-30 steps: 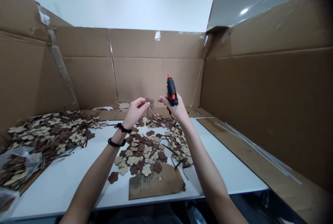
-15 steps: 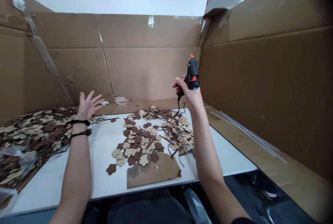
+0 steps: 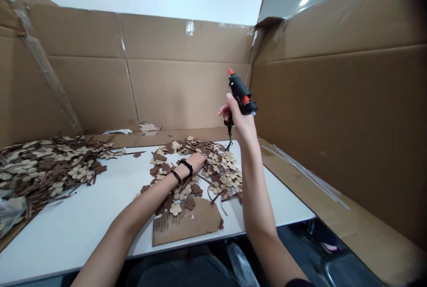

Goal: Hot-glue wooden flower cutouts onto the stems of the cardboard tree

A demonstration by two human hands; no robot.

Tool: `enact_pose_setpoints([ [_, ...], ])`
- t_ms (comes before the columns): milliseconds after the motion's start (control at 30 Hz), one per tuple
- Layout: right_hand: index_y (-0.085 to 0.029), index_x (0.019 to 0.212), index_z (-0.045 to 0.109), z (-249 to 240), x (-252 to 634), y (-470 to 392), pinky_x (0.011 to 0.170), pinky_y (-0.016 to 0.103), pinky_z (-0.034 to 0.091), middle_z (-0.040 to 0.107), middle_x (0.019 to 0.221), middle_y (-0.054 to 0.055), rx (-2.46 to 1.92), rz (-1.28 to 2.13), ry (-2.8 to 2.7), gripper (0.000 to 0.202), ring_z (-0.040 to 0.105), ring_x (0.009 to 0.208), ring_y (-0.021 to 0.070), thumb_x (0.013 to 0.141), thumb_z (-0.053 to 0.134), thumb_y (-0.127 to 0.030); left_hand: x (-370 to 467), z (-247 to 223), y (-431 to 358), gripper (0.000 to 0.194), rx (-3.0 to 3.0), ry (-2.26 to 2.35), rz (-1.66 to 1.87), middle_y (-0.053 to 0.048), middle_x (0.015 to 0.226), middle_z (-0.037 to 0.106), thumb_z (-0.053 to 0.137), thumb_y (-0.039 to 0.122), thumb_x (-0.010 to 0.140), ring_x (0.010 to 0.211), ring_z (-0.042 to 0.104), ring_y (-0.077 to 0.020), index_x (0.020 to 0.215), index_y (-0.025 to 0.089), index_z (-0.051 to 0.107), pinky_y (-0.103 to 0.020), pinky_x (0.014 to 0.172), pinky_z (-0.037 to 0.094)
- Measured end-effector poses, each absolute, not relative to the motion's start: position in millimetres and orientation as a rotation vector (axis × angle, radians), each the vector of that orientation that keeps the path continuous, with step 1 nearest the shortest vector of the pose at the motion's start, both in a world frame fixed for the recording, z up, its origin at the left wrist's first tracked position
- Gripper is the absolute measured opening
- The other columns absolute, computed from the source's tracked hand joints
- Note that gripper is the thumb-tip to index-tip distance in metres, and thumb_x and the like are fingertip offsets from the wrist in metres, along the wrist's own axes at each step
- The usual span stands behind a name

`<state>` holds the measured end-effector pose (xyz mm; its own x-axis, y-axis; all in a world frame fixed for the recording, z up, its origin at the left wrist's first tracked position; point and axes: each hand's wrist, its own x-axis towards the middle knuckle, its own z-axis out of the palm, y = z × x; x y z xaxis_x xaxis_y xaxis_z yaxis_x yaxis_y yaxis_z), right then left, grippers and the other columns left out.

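My right hand (image 3: pixel 237 115) is wrapped round a black glue gun (image 3: pixel 239 91) with an orange nozzle, held up above the table with its tip pointing upward. A dark cord hangs from its handle. Over the middle of the table, my left hand (image 3: pixel 196 161) reaches into the brown and cream flower cutouts (image 3: pixel 182 187). Its fingers are bent down among the pieces and mostly hidden, so what they touch or hold cannot be made out. Two dark bands circle that wrist. Close to me lies a torn cardboard piece (image 3: pixel 187 224), with a small pale blob on it.
A large heap of flower cutouts and thin brown strips (image 3: pixel 50 167) covers the left side, with a clear plastic bag (image 3: pixel 13 209) by it. Tall cardboard walls (image 3: pixel 190 86) enclose the white table (image 3: pixel 110 198) at the back and sides. White strips (image 3: pixel 307 173) lie on the right cardboard.
My left hand has moved from the left, where its fingers were spread in the air, down to the flower cutouts in the middle. The glue gun has tilted leftward in my right hand.
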<state>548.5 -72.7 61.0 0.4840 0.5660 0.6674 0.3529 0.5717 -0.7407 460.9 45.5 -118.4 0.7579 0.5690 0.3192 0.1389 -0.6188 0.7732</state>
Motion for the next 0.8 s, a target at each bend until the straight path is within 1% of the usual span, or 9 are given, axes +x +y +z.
enact_pose_setpoints([
  [100, -0.020, 0.072, 0.050, 62.5, 547.6, -79.0, 0.042, 0.024, 0.029, 0.059, 0.062, 0.002, -1.030, 0.222, -1.151, 0.048, 0.037, 0.044, 0.0070, 0.074, 0.054, -0.068, 453.2, -113.3, 55.7, 0.027, 2.123, 0.511, 0.736, 0.000, 0.047, 0.053, 0.067, 0.018, 0.064, 0.055, 0.051, -0.0149, 0.043, 0.021, 0.050, -0.028, 0.069, 0.045],
  [167, -0.019, 0.070, 0.054, 62.9, 547.5, -83.1, 0.042, 0.024, 0.027, 0.059, 0.065, 0.003, -1.032, 0.259, -1.191, 0.049, 0.035, 0.043, 0.0065, 0.076, 0.053, -0.068, 444.7, -103.4, 60.2, 0.021, 2.060, 0.523, 0.771, -0.001, 0.052, 0.057, 0.067, 0.022, 0.066, 0.056, 0.052, -0.0150, 0.049, 0.019, 0.055, -0.027, 0.065, 0.045],
  [233, -0.018, 0.070, 0.058, 62.2, 547.5, -86.6, 0.042, 0.024, 0.026, 0.056, 0.063, 0.002, -1.024, 0.290, -1.258, 0.050, 0.035, 0.044, 0.0067, 0.077, 0.052, -0.066, 433.7, -88.6, 62.3, 0.014, 1.975, 0.548, 0.818, -0.004, 0.064, 0.064, 0.063, 0.030, 0.073, 0.061, 0.057, -0.0162, 0.068, 0.016, 0.062, -0.027, 0.061, 0.045],
  [267, -0.017, 0.071, 0.060, 61.5, 547.5, -87.9, 0.043, 0.024, 0.026, 0.054, 0.060, 0.001, -1.023, 0.304, -1.294, 0.049, 0.035, 0.045, 0.0070, 0.077, 0.052, -0.066, 427.0, -79.3, 62.7, 0.020, 1.933, 0.562, 0.843, -0.006, 0.071, 0.067, 0.060, 0.033, 0.076, 0.064, 0.060, -0.0169, 0.082, 0.015, 0.064, -0.026, 0.060, 0.045],
  [333, -0.017, 0.073, 0.064, 59.7, 547.0, -89.1, 0.043, 0.024, 0.025, 0.048, 0.054, -0.001, -1.050, 0.330, -1.363, 0.050, 0.035, 0.045, 0.0080, 0.078, 0.052, -0.065, 411.3, -57.7, 62.3, 0.038, 1.866, 0.583, 0.899, -0.010, 0.081, 0.069, 0.055, 0.038, 0.080, 0.070, 0.064, -0.0176, 0.108, 0.012, 0.059, -0.025, 0.060, 0.046],
  [400, -0.016, 0.071, 0.065, 57.9, 545.5, -87.8, 0.044, 0.024, 0.024, 0.044, 0.050, -0.002, -1.102, 0.354, -1.426, 0.052, 0.035, 0.045, 0.0084, 0.078, 0.052, -0.066, 393.7, -34.8, 60.2, 0.050, 1.790, 0.591, 0.963, -0.011, 0.086, 0.069, 0.058, 0.039, 0.080, 0.074, 0.066, -0.0180, 0.120, 0.010, 0.052, -0.025, 0.060, 0.045],
  [467, -0.016, 0.066, 0.063, 56.7, 542.5, -84.3, 0.044, 0.024, 0.025, 0.045, 0.049, -0.001, -1.136, 0.386, -1.494, 0.054, 0.035, 0.045, 0.0083, 0.078, 0.050, -0.066, 376.8, -14.1, 55.9, 0.051, 1.722, 0.589, 1.023, -0.011, 0.085, 0.069, 0.063, 0.039, 0.077, 0.073, 0.065, -0.0180, 0.117, 0.008, 0.055, -0.024, 0.058, 0.042],
  [600, -0.015, 0.059, 0.062, 54.3, 534.3, -74.6, 0.044, 0.025, 0.025, 0.049, 0.049, 0.001, -1.175, 0.411, -1.554, 0.057, 0.035, 0.044, 0.0084, 0.080, 0.047, -0.066, 353.6, 12.3, 42.5, 0.039, 1.644, 0.541, 1.107, -0.008, 0.080, 0.069, 0.069, 0.038, 0.073, 0.068, 0.063, -0.0150, 0.099, 0.009, 0.064, -0.024, 0.057, 0.038],
  [800, -0.016, 0.055, 0.063, 45.0, 534.4, -62.0, 0.049, 0.026, 0.027, 0.043, 0.047, 0.000, -1.213, 0.408, -1.560, 0.064, 0.037, 0.046, 0.0100, 0.083, 0.038, -0.068, 339.8, 28.8, 23.1, 0.031, 1.362, 0.418, 1.056, -0.006, 0.080, 0.071, 0.072, 0.035, 0.073, 0.076, 0.065, -0.0145, 0.091, 0.013, 0.061, -0.023, 0.064, 0.041],
])
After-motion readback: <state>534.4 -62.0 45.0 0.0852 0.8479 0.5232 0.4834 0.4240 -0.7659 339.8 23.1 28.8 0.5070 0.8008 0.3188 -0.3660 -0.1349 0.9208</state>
